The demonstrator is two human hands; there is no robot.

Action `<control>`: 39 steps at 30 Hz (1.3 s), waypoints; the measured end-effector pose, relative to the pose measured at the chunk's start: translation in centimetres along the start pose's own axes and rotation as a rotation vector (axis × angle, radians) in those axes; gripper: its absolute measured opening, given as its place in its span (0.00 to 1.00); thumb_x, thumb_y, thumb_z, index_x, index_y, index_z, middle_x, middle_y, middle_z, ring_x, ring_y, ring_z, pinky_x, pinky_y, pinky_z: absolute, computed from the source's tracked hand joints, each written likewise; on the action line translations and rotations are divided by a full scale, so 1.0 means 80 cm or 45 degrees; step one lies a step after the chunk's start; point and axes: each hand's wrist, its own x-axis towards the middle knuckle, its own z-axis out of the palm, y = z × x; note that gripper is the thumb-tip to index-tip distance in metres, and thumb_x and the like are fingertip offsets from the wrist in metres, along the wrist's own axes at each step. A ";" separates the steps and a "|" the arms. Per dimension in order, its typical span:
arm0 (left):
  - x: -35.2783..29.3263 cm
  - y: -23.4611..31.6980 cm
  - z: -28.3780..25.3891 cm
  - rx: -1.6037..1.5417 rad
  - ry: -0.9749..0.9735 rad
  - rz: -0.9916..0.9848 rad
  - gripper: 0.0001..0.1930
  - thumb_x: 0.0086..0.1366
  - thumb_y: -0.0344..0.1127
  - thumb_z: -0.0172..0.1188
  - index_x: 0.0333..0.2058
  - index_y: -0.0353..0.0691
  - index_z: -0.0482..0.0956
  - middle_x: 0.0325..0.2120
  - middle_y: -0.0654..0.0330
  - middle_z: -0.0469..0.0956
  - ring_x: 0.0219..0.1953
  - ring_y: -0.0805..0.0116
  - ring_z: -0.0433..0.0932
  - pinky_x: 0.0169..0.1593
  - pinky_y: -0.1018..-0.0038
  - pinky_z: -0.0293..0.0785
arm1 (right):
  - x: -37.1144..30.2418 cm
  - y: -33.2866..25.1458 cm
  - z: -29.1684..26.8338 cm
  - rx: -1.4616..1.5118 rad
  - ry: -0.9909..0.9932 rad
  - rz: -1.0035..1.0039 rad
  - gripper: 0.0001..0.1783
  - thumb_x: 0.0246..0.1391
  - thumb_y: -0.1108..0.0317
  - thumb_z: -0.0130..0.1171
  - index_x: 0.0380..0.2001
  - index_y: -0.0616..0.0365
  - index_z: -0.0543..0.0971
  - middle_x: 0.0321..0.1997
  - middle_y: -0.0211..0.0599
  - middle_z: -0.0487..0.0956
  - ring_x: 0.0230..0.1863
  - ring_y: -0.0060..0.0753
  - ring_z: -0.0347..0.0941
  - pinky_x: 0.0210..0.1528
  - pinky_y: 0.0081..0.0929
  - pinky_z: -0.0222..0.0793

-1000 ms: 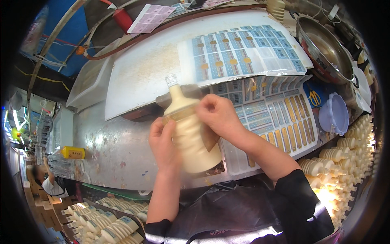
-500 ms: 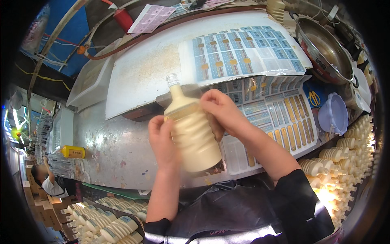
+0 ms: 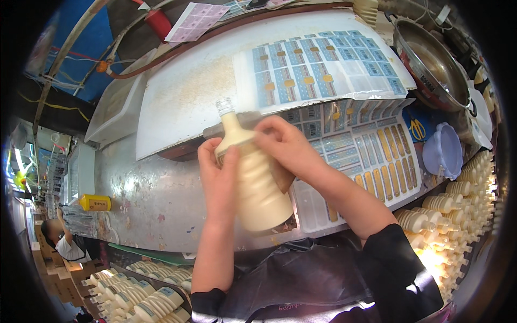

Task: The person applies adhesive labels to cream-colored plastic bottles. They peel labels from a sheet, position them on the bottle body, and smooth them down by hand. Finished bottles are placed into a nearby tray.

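Note:
A cream-coloured bottle with a ribbed body and a clear threaded mouth leans over the table edge, its neck pointing away from me. My left hand grips its left side, thumb across the front of the shoulder. A sliver of gold-toned label shows beside that thumb. Bent fingers of my right hand close on the bottle's right shoulder; whether they also pinch a label edge is hidden. Under the bottle is a brown block-like support, mostly covered.
Sheets of blue and gold labels lie right of the bottle, more on a white board behind. A lilac basin, yellow scissors and a large metal pan stand right. Cream bottles crowd both lower sides. A yellow container lies left; another person is beyond.
The gold-toned band that crossed the bottle's shoulder now shows only at its left edge. My right hand has shifted slightly left and my left thumb has moved up onto the shoulder.

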 end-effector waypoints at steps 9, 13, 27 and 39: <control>0.000 0.000 0.000 -0.012 -0.007 0.005 0.21 0.70 0.35 0.63 0.56 0.36 0.65 0.47 0.55 0.75 0.43 0.73 0.76 0.46 0.75 0.76 | 0.002 0.011 0.001 0.010 0.015 -0.085 0.15 0.64 0.61 0.64 0.47 0.58 0.77 0.30 0.29 0.79 0.33 0.17 0.74 0.35 0.19 0.69; 0.001 -0.001 0.001 -0.009 0.001 -0.005 0.21 0.70 0.35 0.63 0.55 0.36 0.65 0.46 0.54 0.75 0.43 0.73 0.76 0.45 0.75 0.76 | 0.003 0.013 0.001 0.036 -0.001 -0.063 0.14 0.65 0.62 0.64 0.48 0.57 0.77 0.32 0.31 0.81 0.35 0.18 0.76 0.37 0.18 0.71; 0.002 -0.007 -0.002 0.056 0.006 0.008 0.19 0.73 0.39 0.59 0.55 0.37 0.65 0.46 0.55 0.74 0.43 0.72 0.75 0.46 0.74 0.75 | 0.005 0.012 0.002 0.043 0.021 -0.064 0.13 0.64 0.60 0.62 0.44 0.57 0.78 0.33 0.30 0.80 0.35 0.19 0.73 0.38 0.23 0.70; 0.004 -0.005 -0.001 0.126 -0.014 -0.083 0.16 0.79 0.42 0.51 0.57 0.39 0.66 0.46 0.59 0.75 0.45 0.73 0.74 0.50 0.74 0.74 | -0.006 -0.030 -0.031 0.415 0.215 -0.013 0.14 0.67 0.64 0.57 0.48 0.62 0.82 0.39 0.29 0.81 0.36 0.20 0.76 0.38 0.19 0.72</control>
